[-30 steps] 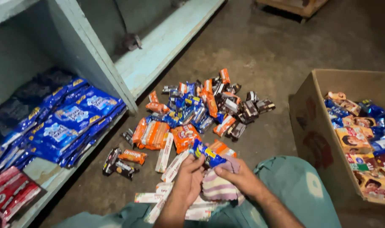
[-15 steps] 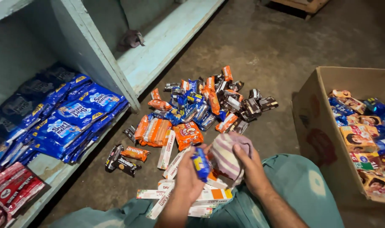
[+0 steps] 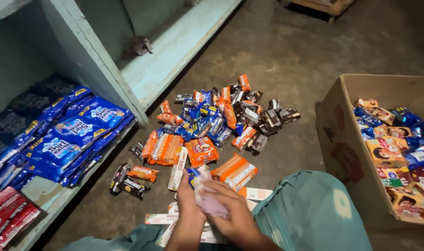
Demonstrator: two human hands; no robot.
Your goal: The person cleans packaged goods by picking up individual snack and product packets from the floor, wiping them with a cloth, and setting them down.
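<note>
Both hands meet low in the middle, over the floor. The left hand is closed around a small blue packet, whose top pokes out above the fingers. The right hand is closed on a pale cloth, bunched and pressed against that packet, so hands, cloth and packet all touch. Just beyond them, a pile of snack packets lies scattered on the floor, orange, blue and brown mixed. White flat boxes lie beside and under the hands. To the left, blue sachets are stacked on a pale green shelf, with red packs at the near end. On the right, a cardboard box stands open, full of more packets.
</note>
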